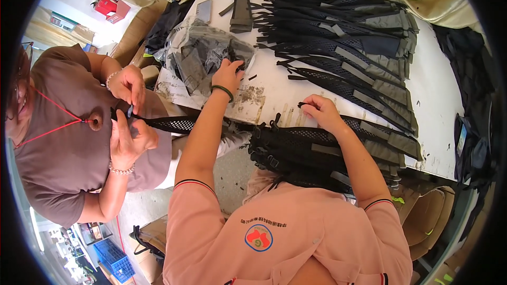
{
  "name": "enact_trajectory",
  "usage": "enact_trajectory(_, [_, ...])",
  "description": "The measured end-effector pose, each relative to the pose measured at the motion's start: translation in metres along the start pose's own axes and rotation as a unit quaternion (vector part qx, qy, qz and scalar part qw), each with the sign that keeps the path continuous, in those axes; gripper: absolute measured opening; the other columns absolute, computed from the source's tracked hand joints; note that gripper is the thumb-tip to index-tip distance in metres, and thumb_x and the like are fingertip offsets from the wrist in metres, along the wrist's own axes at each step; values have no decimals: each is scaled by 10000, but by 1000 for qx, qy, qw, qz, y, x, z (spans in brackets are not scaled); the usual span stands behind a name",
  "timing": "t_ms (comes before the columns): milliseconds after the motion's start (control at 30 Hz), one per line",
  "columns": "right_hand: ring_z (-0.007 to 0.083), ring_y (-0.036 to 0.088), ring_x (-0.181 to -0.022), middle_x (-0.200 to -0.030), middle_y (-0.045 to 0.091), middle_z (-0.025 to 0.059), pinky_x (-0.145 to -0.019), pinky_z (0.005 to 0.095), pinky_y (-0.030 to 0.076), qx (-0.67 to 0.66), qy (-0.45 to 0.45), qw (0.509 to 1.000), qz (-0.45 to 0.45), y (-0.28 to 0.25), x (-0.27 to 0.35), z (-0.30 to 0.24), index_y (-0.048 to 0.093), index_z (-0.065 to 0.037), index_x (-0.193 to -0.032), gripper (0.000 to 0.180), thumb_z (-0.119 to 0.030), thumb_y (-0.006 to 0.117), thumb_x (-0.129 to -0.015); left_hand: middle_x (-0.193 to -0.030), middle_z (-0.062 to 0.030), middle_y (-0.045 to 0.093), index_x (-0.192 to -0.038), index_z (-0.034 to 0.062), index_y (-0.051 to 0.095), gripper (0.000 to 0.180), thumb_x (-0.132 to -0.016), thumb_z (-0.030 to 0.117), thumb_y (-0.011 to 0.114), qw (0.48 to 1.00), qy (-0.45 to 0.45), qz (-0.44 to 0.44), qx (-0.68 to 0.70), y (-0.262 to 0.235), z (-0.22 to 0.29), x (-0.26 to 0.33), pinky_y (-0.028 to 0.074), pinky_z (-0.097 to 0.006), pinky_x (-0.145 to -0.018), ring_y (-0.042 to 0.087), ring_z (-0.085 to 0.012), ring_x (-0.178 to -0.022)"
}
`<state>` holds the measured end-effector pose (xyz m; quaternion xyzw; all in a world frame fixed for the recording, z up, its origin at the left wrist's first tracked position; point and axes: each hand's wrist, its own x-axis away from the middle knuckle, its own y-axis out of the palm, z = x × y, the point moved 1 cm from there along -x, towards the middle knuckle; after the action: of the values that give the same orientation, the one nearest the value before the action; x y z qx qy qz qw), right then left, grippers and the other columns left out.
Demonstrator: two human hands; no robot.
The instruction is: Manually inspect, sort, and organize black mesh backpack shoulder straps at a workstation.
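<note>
My left hand (228, 78) reaches into the mouth of a clear plastic bag (182, 55) full of dark pieces. Its fingers are bent around something black and small that I cannot make out. Over the near table edge, my right hand (321, 112) pinches a small black piece (302, 104) between thumb and fingertips. Below that hand, a stack of black mesh straps with grey ends (296, 150) lies across my lap and the table edge, black buckles (272, 161) at its left side. My right forearm covers part of the stack.
Many similar black mesh straps (338, 37) lie overlapping on the white table (435, 89). A single strap (242, 8) and a phone-like slab (204, 10) are at the back. At left, a co-worker's hands (129, 132) hold a mesh strap. A cardboard box (430, 216) stands lower right.
</note>
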<state>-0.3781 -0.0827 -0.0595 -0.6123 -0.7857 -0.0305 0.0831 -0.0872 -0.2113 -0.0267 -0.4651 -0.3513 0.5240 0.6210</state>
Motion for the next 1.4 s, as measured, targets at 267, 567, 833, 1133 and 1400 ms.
enact_trajectory(267, [78,552,-660,-747,616,23,-628,233,468,-1,-9,1000,-2,0,1,-1,602,4,-889,141,-132,619,-857,-1061,-96,516,-1121,99,593,357,-807,242,685,998,-59,-21,-23,-3,-12,6,495,-401,-775,576,-282,-903])
enact_trajectory(567, [78,548,-665,-752,617,25,-624,230,460,-23,-3,1000,-7,1,-2,-3,604,1,-881,129,-123,618,-851,-1036,-81,581,-1018,90,658,227,-829,208,611,995,-20,32,-90,1,-15,6,506,-411,-760,609,-289,-860])
enact_trajectory(833, [81,527,-665,-751,599,22,-641,223,431,-202,54,978,-20,4,6,-53,607,-12,-876,99,-105,613,-842,-865,-57,650,-968,28,638,123,-858,69,600,873,-7,47,486,-8,68,46,487,-236,-644,618,-109,-701])
enact_trajectory(1133, [97,535,-649,-732,604,45,-617,233,429,-311,56,949,-11,2,30,-88,618,-12,-838,101,-111,620,-821,-921,-69,650,-1070,-25,597,225,-848,-59,579,771,73,5,633,11,156,93,505,-222,-732,639,-112,-804])
enact_trajectory(1400, [96,522,-652,-734,610,48,-626,232,422,-272,59,960,3,-6,36,-87,621,-10,-819,102,-113,619,-818,-941,-82,635,-1069,-12,607,249,-830,-80,584,803,112,21,585,10,158,98,512,-233,-734,640,-127,-823])
